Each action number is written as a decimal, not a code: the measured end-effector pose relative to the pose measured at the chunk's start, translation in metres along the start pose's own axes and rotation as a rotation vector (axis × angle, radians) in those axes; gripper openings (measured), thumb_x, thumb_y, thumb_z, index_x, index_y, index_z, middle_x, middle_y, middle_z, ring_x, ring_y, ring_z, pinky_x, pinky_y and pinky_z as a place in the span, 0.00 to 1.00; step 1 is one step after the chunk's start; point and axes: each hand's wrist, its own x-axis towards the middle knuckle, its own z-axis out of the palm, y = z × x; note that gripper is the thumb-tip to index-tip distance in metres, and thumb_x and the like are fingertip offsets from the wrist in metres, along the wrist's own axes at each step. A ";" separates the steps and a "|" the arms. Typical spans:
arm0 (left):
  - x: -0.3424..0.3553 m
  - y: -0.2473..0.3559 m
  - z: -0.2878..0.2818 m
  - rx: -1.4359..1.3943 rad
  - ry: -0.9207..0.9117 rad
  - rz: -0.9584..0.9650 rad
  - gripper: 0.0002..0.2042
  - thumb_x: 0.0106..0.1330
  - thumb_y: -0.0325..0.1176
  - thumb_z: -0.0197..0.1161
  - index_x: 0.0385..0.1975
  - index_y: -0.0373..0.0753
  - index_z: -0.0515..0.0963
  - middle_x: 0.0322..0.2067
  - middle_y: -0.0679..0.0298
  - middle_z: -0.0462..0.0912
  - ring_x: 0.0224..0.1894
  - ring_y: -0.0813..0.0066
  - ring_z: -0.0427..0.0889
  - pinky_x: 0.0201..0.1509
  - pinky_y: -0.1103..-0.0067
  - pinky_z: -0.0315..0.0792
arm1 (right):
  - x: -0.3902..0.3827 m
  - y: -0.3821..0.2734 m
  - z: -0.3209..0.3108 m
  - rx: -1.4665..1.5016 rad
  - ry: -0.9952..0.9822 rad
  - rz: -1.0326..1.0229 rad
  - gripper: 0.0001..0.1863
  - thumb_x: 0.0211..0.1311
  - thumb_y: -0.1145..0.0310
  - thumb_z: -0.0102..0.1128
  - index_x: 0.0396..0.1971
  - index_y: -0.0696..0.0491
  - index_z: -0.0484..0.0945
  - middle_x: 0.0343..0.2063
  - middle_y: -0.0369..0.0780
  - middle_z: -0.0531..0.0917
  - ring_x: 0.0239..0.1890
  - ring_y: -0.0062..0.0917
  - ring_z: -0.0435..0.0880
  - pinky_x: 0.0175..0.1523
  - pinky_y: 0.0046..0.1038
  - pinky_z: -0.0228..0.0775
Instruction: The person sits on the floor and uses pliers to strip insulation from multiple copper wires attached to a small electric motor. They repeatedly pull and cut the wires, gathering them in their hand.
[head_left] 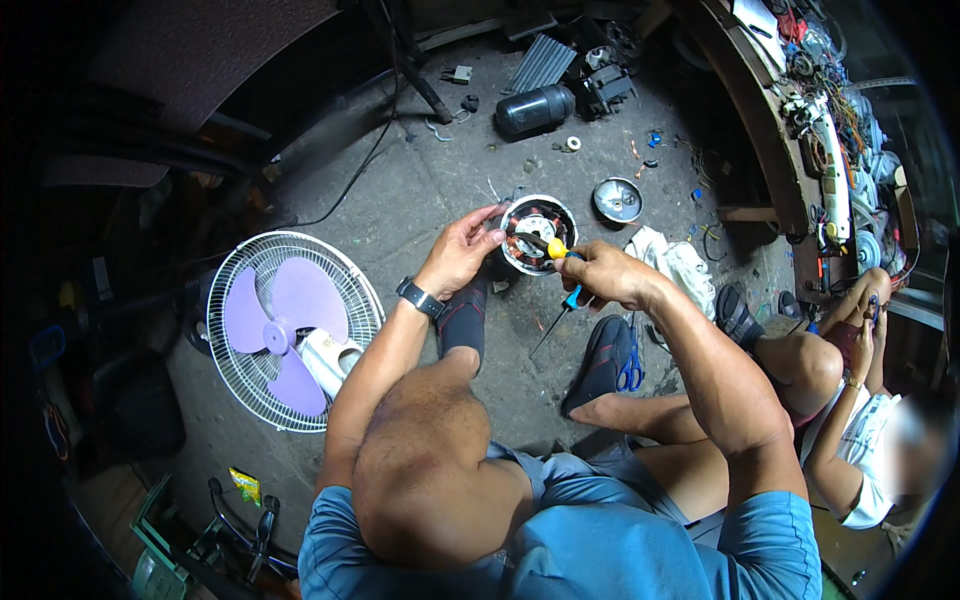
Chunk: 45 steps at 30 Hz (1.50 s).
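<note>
My left hand (468,245) grips the left rim of a round motor housing (559,214), which has copper windings and a silver centre. My right hand (600,270) holds a yellow-handled tool (555,247), its dark end over the inside of the housing. Below my right fingers a blue-handled screwdriver (572,298) points down-left, apparently held in the same hand. A round metal cover (617,200) lies to the right of the housing, above a crumpled white cloth (670,270). Blue-handled scissors (630,373) lie beside my right foot.
A fan with purple blades (300,292) is on the left. A dark cylinder (532,110), metal parts and a cable lie at the back. A cluttered bench (745,130) lines the right, where another person (830,400) sits close by. A chair base (262,540) stands lower left.
</note>
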 end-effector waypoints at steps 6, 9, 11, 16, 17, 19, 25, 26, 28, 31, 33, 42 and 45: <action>0.001 -0.002 -0.003 0.026 -0.020 -0.003 0.23 0.74 0.30 0.64 0.67 0.36 0.72 0.52 0.68 0.82 0.48 0.86 0.77 0.58 0.85 0.73 | -0.008 -0.010 -0.002 0.101 -0.028 0.066 0.23 0.76 0.56 0.53 0.51 0.64 0.77 0.43 0.45 0.83 0.32 0.27 0.87 0.32 0.29 0.83; 0.001 -0.001 -0.001 0.034 -0.016 0.016 0.23 0.74 0.31 0.64 0.67 0.36 0.72 0.52 0.67 0.82 0.49 0.85 0.78 0.58 0.84 0.74 | -0.008 -0.009 -0.002 0.103 -0.026 0.072 0.23 0.76 0.56 0.52 0.51 0.64 0.77 0.43 0.44 0.83 0.32 0.27 0.87 0.32 0.28 0.83; 0.001 -0.002 -0.001 0.027 -0.004 0.017 0.23 0.74 0.31 0.64 0.67 0.35 0.72 0.51 0.67 0.82 0.49 0.84 0.78 0.58 0.84 0.74 | -0.008 -0.010 -0.003 0.083 -0.030 0.066 0.22 0.76 0.56 0.53 0.50 0.63 0.78 0.42 0.43 0.83 0.32 0.27 0.88 0.32 0.28 0.83; 0.001 -0.003 -0.002 0.024 -0.009 0.003 0.23 0.74 0.31 0.64 0.67 0.35 0.71 0.50 0.66 0.82 0.49 0.84 0.79 0.57 0.84 0.74 | -0.006 -0.009 -0.012 0.053 -0.050 0.062 0.21 0.75 0.56 0.53 0.47 0.62 0.79 0.37 0.42 0.84 0.29 0.26 0.88 0.30 0.27 0.81; 0.001 -0.003 -0.002 0.029 -0.008 0.004 0.23 0.74 0.31 0.64 0.68 0.35 0.71 0.50 0.66 0.82 0.49 0.84 0.79 0.57 0.84 0.74 | -0.006 -0.009 -0.012 0.044 -0.053 0.055 0.21 0.75 0.56 0.53 0.47 0.62 0.79 0.37 0.42 0.84 0.29 0.27 0.88 0.29 0.27 0.81; 0.001 -0.003 -0.002 0.021 -0.011 0.002 0.23 0.74 0.31 0.64 0.68 0.36 0.71 0.50 0.67 0.82 0.49 0.84 0.79 0.57 0.84 0.74 | -0.006 -0.009 -0.013 0.025 -0.059 0.039 0.21 0.75 0.56 0.53 0.46 0.62 0.79 0.37 0.42 0.84 0.28 0.27 0.88 0.29 0.28 0.80; 0.000 0.001 -0.001 0.041 -0.006 0.009 0.23 0.74 0.31 0.64 0.68 0.36 0.71 0.49 0.67 0.83 0.48 0.84 0.79 0.56 0.84 0.74 | -0.007 -0.011 -0.013 -0.016 -0.033 0.042 0.22 0.74 0.55 0.54 0.44 0.63 0.80 0.36 0.42 0.85 0.28 0.28 0.89 0.28 0.28 0.79; 0.000 0.001 0.000 0.047 -0.004 0.011 0.23 0.74 0.31 0.64 0.68 0.36 0.72 0.49 0.67 0.83 0.48 0.84 0.79 0.56 0.84 0.74 | -0.007 -0.012 -0.013 -0.031 -0.037 0.048 0.22 0.75 0.55 0.54 0.45 0.62 0.80 0.36 0.41 0.85 0.29 0.27 0.89 0.30 0.28 0.79; 0.000 0.000 0.000 0.027 -0.001 0.009 0.23 0.74 0.31 0.64 0.68 0.36 0.72 0.49 0.67 0.83 0.48 0.84 0.79 0.56 0.84 0.74 | -0.007 -0.014 -0.014 -0.061 -0.044 0.062 0.21 0.76 0.54 0.53 0.46 0.59 0.80 0.37 0.40 0.86 0.31 0.26 0.89 0.34 0.27 0.78; 0.001 -0.003 -0.001 0.028 -0.009 0.011 0.23 0.74 0.31 0.64 0.68 0.36 0.72 0.49 0.66 0.83 0.49 0.84 0.79 0.56 0.84 0.74 | -0.005 -0.012 -0.012 -0.071 -0.032 0.048 0.21 0.75 0.54 0.54 0.45 0.59 0.80 0.37 0.39 0.86 0.32 0.26 0.89 0.34 0.27 0.77; 0.002 -0.005 -0.003 0.032 -0.010 0.010 0.23 0.74 0.31 0.64 0.68 0.36 0.71 0.49 0.66 0.83 0.49 0.84 0.79 0.57 0.84 0.74 | -0.004 -0.012 -0.012 -0.093 -0.039 0.023 0.21 0.75 0.54 0.54 0.45 0.59 0.80 0.37 0.39 0.86 0.32 0.25 0.89 0.34 0.27 0.76; 0.002 -0.006 -0.005 0.055 -0.009 -0.014 0.23 0.74 0.30 0.64 0.68 0.36 0.71 0.49 0.67 0.83 0.49 0.84 0.79 0.57 0.84 0.74 | 0.000 0.001 -0.008 0.065 -0.037 0.000 0.21 0.74 0.54 0.56 0.42 0.60 0.80 0.36 0.39 0.83 0.30 0.24 0.86 0.28 0.25 0.75; 0.000 0.001 0.000 0.036 -0.008 -0.008 0.23 0.74 0.30 0.64 0.68 0.36 0.71 0.49 0.67 0.83 0.49 0.84 0.79 0.57 0.84 0.74 | 0.003 0.006 -0.007 0.117 -0.035 -0.003 0.20 0.74 0.54 0.57 0.41 0.59 0.81 0.33 0.38 0.82 0.28 0.22 0.84 0.26 0.24 0.72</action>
